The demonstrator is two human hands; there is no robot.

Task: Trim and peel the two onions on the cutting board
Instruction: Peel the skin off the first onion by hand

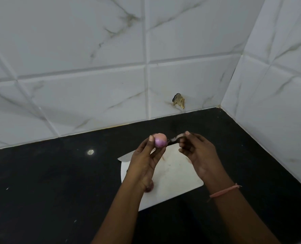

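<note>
My left hand (pixel 144 161) holds a small onion (pixel 160 140) in its fingertips, raised above the white cutting board (pixel 174 175). The onion shows pink-purple flesh with a paler top. My right hand (pixel 197 150) pinches a strip of onion skin (pixel 174 138) that stretches from the onion's right side. A second, darker onion (pixel 150 187) lies on the board, mostly hidden under my left wrist. A knife blade (pixel 126 156) pokes out past the board's far left corner; its handle is hidden behind my left hand.
The board lies on a black countertop (pixel 58 182) with a few pale specks. White marble-look tiled walls (pixel 93 76) meet in a corner at the back right. A chipped brown patch (pixel 178 101) marks the back wall.
</note>
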